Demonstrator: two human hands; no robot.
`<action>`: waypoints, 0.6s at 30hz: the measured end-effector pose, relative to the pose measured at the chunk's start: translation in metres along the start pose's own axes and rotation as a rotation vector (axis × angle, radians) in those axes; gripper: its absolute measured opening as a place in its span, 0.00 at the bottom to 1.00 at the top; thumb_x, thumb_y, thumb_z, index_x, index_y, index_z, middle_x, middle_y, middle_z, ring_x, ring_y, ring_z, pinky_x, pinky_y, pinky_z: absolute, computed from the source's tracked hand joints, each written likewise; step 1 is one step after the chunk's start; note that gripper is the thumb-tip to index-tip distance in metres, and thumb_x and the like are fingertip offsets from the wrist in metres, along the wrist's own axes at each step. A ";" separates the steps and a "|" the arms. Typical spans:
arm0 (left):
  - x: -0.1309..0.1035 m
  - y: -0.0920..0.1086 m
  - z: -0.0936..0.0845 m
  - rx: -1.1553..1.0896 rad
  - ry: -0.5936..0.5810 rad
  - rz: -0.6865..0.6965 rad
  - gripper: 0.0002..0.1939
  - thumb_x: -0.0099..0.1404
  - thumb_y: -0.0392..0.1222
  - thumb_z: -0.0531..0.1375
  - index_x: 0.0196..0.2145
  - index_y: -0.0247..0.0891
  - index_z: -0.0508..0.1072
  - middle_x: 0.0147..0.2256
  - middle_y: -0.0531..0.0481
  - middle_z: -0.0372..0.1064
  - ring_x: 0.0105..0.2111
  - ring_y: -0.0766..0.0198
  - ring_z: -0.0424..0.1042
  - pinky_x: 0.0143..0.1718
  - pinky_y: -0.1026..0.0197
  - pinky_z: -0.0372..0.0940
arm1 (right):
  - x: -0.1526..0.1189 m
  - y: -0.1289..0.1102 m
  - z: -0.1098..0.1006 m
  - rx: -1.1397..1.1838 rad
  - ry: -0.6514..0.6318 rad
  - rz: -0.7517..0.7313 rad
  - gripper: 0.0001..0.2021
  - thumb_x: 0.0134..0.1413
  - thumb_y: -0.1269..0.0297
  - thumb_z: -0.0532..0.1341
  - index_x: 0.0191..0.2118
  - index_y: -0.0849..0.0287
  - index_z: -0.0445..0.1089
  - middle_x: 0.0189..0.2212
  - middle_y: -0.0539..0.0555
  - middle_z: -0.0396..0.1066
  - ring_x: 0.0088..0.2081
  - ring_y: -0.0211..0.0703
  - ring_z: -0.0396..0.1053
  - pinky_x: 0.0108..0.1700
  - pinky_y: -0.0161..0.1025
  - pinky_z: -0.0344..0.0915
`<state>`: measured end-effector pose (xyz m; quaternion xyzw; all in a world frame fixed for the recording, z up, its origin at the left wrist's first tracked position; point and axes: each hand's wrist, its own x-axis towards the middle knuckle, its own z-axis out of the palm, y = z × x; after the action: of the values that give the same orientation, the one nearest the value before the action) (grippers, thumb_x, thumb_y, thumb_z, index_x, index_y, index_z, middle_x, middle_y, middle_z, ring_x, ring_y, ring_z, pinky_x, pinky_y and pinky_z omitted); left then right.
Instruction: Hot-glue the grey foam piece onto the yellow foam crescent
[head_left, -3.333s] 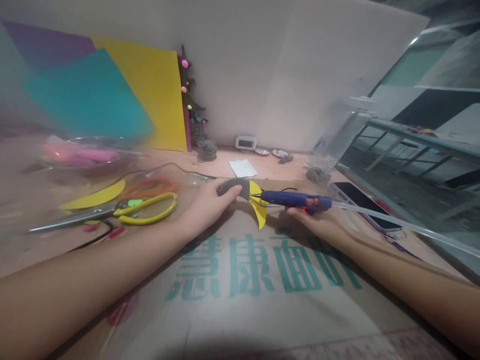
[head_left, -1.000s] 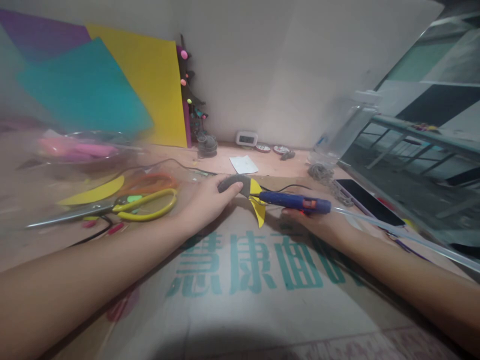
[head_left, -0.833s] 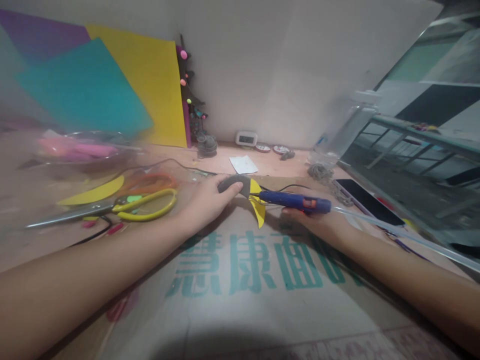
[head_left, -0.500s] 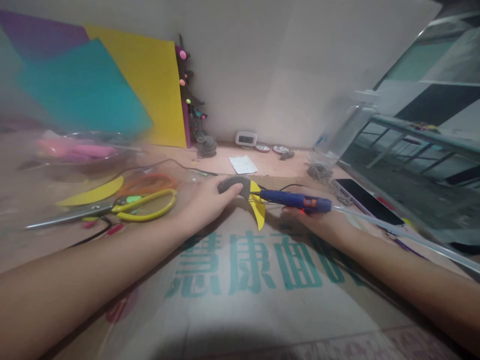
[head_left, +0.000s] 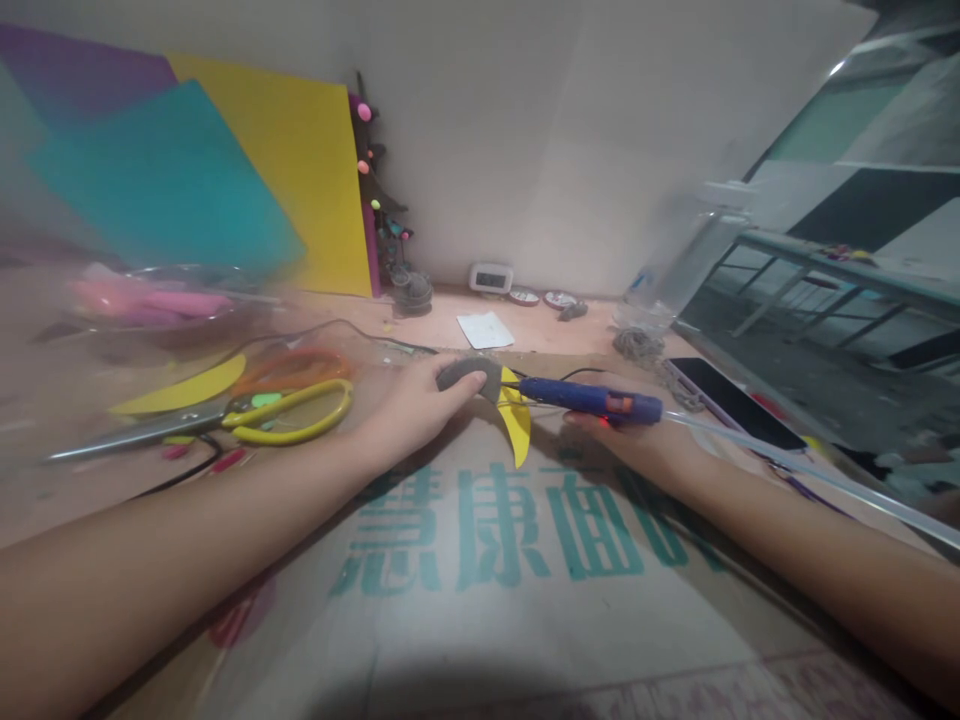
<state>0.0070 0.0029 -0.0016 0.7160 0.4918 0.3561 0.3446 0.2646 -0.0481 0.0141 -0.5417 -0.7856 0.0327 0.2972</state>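
My left hand (head_left: pixel 420 400) is closed on a dark grey curved piece (head_left: pixel 471 374), thumb pressed on top. A yellow crescent-shaped piece (head_left: pixel 515 425) hangs at the grey piece's right end; how the two join is hard to see. In my right hand (head_left: pixel 619 425) is a blue hot glue gun (head_left: pixel 589 398), pointing left, its nozzle at the border of grey and yellow. A long clear glue stick (head_left: pixel 787 465) runs out of its back. A small red light glows under the gun. Most right-hand fingers are hidden beneath it.
Scissors with yellow and orange handles (head_left: pixel 300 420) lie left, beside a yellow cut-out (head_left: pixel 187 388). Farther back are a white card (head_left: pixel 485 330), a small digital clock (head_left: pixel 491 279) and a clear bottle (head_left: pixel 675 260). A phone (head_left: pixel 735 403) lies right. Coloured sheets (head_left: pixel 300 180) lean on the wall.
Hardly anything differs. The yellow crescent's tip hangs slightly lower, while both hands and the glue gun keep nearly the same place.
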 end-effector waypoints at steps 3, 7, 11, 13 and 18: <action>0.000 0.001 -0.001 0.045 -0.027 0.004 0.20 0.64 0.56 0.56 0.40 0.38 0.76 0.23 0.51 0.71 0.27 0.59 0.71 0.31 0.61 0.63 | 0.000 -0.002 -0.001 0.006 -0.001 0.015 0.08 0.54 0.56 0.64 0.36 0.53 0.72 0.37 0.54 0.78 0.41 0.53 0.74 0.46 0.50 0.70; 0.000 0.001 -0.001 0.057 -0.035 0.020 0.20 0.64 0.56 0.56 0.41 0.39 0.76 0.24 0.51 0.72 0.27 0.59 0.71 0.31 0.61 0.63 | -0.001 -0.002 0.000 0.007 0.011 0.052 0.08 0.53 0.54 0.64 0.35 0.51 0.71 0.37 0.54 0.77 0.42 0.54 0.74 0.46 0.50 0.71; 0.000 0.001 -0.001 0.056 -0.036 0.012 0.19 0.64 0.56 0.56 0.40 0.38 0.77 0.23 0.51 0.71 0.26 0.59 0.71 0.30 0.61 0.62 | -0.002 0.004 0.002 -0.033 0.009 0.073 0.09 0.53 0.52 0.64 0.35 0.50 0.72 0.36 0.53 0.77 0.40 0.53 0.74 0.43 0.49 0.72; 0.000 0.001 -0.001 0.058 -0.038 0.012 0.20 0.64 0.56 0.56 0.40 0.38 0.77 0.24 0.51 0.71 0.26 0.59 0.70 0.30 0.61 0.62 | -0.003 0.007 0.003 -0.054 0.010 0.084 0.10 0.53 0.51 0.64 0.36 0.50 0.73 0.36 0.53 0.77 0.39 0.52 0.74 0.41 0.48 0.72; 0.001 0.000 -0.001 0.048 -0.058 0.036 0.20 0.64 0.56 0.56 0.41 0.38 0.76 0.25 0.51 0.72 0.26 0.60 0.70 0.31 0.61 0.62 | -0.002 0.007 0.003 -0.082 0.027 0.085 0.10 0.52 0.52 0.63 0.36 0.51 0.73 0.35 0.53 0.76 0.39 0.53 0.75 0.39 0.47 0.72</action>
<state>0.0066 0.0035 -0.0012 0.7427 0.4770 0.3295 0.3351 0.2694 -0.0459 0.0080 -0.5867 -0.7584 0.0058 0.2838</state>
